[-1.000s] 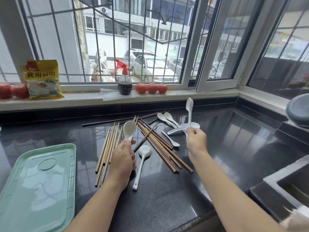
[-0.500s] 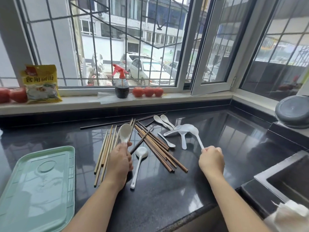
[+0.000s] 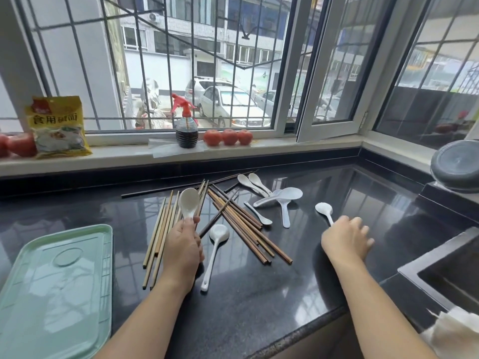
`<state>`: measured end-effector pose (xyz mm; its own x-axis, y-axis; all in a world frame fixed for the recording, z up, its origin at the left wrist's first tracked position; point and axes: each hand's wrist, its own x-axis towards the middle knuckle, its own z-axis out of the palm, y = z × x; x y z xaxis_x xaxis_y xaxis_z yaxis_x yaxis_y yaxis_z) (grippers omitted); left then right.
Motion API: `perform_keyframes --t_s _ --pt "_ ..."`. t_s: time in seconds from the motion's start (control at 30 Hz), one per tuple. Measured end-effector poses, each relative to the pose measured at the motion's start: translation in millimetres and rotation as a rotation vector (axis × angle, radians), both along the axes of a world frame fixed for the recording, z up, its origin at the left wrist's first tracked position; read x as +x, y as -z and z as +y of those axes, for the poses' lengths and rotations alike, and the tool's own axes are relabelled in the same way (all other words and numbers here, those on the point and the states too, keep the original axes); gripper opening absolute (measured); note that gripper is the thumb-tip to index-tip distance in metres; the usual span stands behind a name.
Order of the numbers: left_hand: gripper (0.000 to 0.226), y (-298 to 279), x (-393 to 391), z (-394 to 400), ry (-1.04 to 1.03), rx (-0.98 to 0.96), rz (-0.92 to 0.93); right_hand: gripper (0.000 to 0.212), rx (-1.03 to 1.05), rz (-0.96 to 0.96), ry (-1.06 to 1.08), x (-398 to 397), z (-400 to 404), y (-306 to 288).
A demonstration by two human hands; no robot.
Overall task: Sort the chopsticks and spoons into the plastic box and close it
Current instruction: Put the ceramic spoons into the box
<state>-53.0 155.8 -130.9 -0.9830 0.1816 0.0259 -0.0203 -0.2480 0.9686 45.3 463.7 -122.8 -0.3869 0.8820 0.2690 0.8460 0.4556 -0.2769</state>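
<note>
A yellow food packet [image 3: 59, 126] stands on the windowsill at about ten o'clock, leaning against the window frame. It is the only thing here with writing that can be made out. Across its upper front runs a line of large white Chinese characters; the first two read 食用, meaning edible, and the two that follow are too blurred to read with certainty. Above that line, in the packet's top left corner, sits a red brand mark, too small to read. Below the characters is a printed picture of food. Through the window, a small dark mark on a far white wall cannot be read.
</note>
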Motion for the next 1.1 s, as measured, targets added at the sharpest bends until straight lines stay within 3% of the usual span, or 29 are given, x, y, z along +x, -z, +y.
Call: perform_keyframes --t_s 0.17,0.23,0.3,0.4,0.57,0.7,0.8,0.93,1.0,1.1 --pt "0.041 1 -5 8 -0.043 -0.050 -0.006 0.044 -0.015 0.038 -0.444 -85 -4 -5" --pt "0.041 1 -8 10 -0.031 -0.048 -0.021 0.050 -0.026 -0.064 -0.589 -121 -1 -7" --pt "0.040 0 -8 10 -0.029 -0.039 -0.028 0.042 0.013 -0.182 -0.671 -149 0 -11" --pt "0.038 0 -8 10 -0.035 -0.018 -0.040 0.028 0.056 -0.208 -0.685 -178 -4 -20" --pt "0.038 1 -11 10 -0.036 -0.004 -0.066 0.034 0.092 -0.388 -0.648 -208 -17 -26" --pt "0.037 0 -10 10 -0.034 0.009 -0.067 0.024 0.190 -0.345 -0.577 -214 -30 -21" --pt "0.036 2 -10 10 -0.033 0.008 -0.054 0.019 0.041 -0.221 -0.499 -215 -39 -25" --pt "0.034 2 -9 8 -0.023 0.020 -0.051 0.011 -0.154 0.103 -0.445 -212 -47 -41" --pt "0.033 1 -10 7 -0.014 0.034 -0.061 0.010 -0.389 0.372 -0.451 -200 -56 -57" --pt "0.033 1 -10 7 0.004 0.047 -0.060 0.009 -0.937 0.719 -0.547 -156 -101 -74"
